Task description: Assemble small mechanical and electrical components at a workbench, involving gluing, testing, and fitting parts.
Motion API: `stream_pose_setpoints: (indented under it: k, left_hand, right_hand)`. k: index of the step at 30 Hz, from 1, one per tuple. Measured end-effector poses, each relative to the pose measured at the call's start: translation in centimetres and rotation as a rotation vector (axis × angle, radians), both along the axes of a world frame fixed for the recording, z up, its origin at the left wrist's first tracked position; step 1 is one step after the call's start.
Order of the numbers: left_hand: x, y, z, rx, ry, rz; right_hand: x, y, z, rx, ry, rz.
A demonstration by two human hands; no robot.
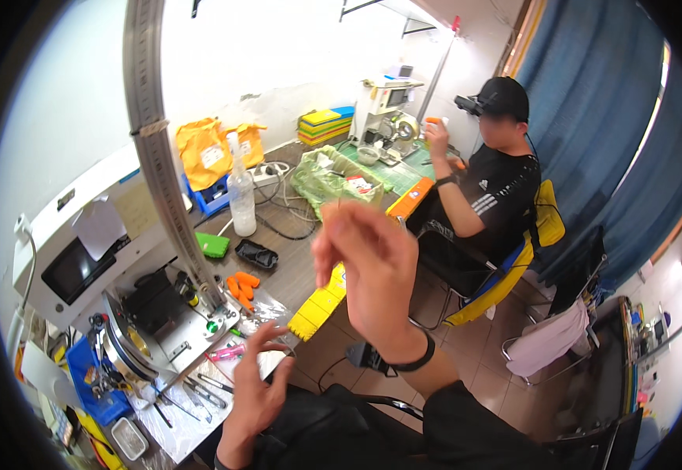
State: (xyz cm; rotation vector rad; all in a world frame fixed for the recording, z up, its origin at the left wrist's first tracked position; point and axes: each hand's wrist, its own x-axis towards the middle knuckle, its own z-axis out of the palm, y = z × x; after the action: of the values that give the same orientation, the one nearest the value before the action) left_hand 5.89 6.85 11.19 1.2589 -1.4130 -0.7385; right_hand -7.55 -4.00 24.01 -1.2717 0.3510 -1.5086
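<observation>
My right hand (376, 274) is raised in the middle of the view, its fingers curled and pinched together. What they hold, if anything, is too blurred to make out. Lower down, my left hand (256, 395) hovers by the bench's near edge with thumb and fingers apart. Behind its fingers shows a whitish patch (272, 360), and I cannot tell whether it is touched. Beyond that hand lie several orange pieces (243, 288) on clear plastic film. A pink-handled tool (227, 353) rests beside its fingertips. Left of it are slim hand tools (204, 392) on a white sheet.
A bench machine (157, 321) with a metal post (149, 117) stands at left, near a blue tool bin (94, 384). Farther back are a clear bottle (241, 196), a black tray (256, 254) and a green-lined bin (302, 176). A co-worker (490, 172) sits at right.
</observation>
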Motion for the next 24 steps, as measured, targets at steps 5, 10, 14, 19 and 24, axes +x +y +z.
stream_pose_setpoints:
  k: [5, 10, 14, 19, 24]
  left_hand:
    - [0.5, 1.9, 2.3, -0.188, -0.045, 0.340]
    - [-0.2, 3.9, 3.8, -0.183, -0.090, 0.382]
    - [-0.8, 5.0, 4.7, -0.115, -0.136, 0.146]
    - [-0.1, 5.1, 4.9, -0.086, -0.153, 0.114]
    - [0.2, 5.0, 4.6, -0.395, -0.195, 0.428]
  right_hand:
    - [1.1, -4.9, 7.9, -0.255, -0.087, -0.082]
    - [8.3, -6.7, 13.6, -0.381, -0.149, 0.133]
    - [12.0, -3.7, 15.2, -0.231, 0.054, 0.220]
    - [12.7, -2.3, 15.7, -0.123, -0.051, 0.466]
    - [13.1, -4.1, 18.9, -0.362, -0.354, 0.332]
